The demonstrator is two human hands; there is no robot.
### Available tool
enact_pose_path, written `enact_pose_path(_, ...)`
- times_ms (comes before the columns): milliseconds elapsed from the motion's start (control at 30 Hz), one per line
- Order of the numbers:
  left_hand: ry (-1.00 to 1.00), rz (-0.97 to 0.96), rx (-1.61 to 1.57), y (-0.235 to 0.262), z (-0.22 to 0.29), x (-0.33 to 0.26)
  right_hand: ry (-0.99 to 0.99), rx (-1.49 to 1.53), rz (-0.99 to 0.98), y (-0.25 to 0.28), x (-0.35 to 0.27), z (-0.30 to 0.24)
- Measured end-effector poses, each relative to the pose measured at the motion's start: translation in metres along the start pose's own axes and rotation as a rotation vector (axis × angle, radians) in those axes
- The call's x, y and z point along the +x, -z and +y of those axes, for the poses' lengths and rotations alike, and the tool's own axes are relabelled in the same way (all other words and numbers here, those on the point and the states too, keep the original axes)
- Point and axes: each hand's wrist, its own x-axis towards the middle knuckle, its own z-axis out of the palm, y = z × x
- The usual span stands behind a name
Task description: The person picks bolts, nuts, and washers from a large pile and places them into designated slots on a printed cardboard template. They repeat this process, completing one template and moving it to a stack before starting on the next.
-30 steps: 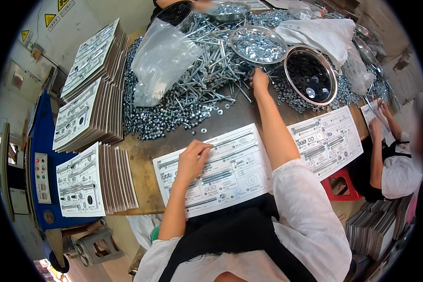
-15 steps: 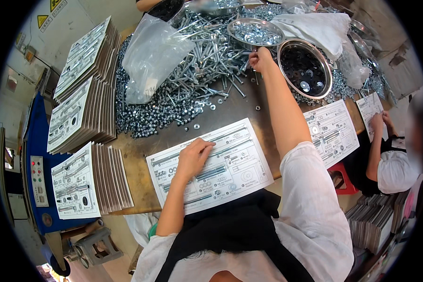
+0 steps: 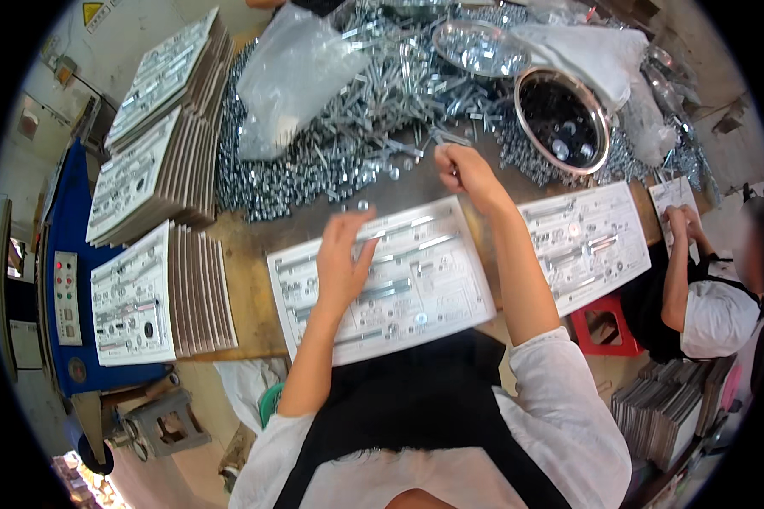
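The surface (image 3: 250, 305) shows worn, yellowish wood along its near left edge and a darker, metal-looking patch farther in. On it, in front of the person, lies a white card (image 3: 463, 293) printed with rows of hardware drawings, its lower edge meeting the black apron (image 3: 407, 390). The left hand (image 3: 344, 263) is over the card's left part, fingers apart and thumb out to the side (it is blurred, so contact is hard to judge). The right hand (image 3: 469, 180) is just past the card's far edge, near the hardware, fingers curled in; I cannot tell what, if anything, they hold.

Loose bolts (image 3: 399, 110) and nuts (image 3: 297, 191) cover the far side, with a clear plastic bag (image 3: 293, 81) on top. A shallow metal bowl (image 3: 486, 75) of shiny pieces is next to another bowl (image 3: 604, 146) of black discs, and white cloth-like sheeting (image 3: 586, 59) lies behind. Three stacks of cards (image 3: 132, 301) line the left end.

Beyond that end is a blue machine (image 3: 70, 212) with a button panel (image 3: 68, 297); below it, a grey stool (image 3: 157, 403) sits on the floor (image 3: 204, 462). To the right, past a second card (image 3: 581, 246), a co-worker (image 3: 713, 318) works near a red stool (image 3: 624, 343).
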Motion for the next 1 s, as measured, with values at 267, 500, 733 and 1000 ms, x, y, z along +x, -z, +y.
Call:
enact_pose_path(267, 0.170, -0.473, -0.214, -0.029, 0.040, -0.018, -0.134, -0.256, -0.065, -0.025, -0.151, 0.021)
enact_pose_path(500, -0.209, -0.339, 0.147, -0.081, 0.030, -0.062, -0.119, -0.941, 0.460, -0.031, -0.196, 0.093)
enact_pose_path(733, -0.210, -0.312, 0.216, -0.086, 0.025, -0.070, -0.235, -1.004, 0.535, -0.041, -0.196, 0.102)
enact_pose_path(1000, -0.164, -0.257, 0.133, -0.067, 0.034, -0.056, 0.262, -0.976, 0.783, 0.062, -0.148, 0.055)
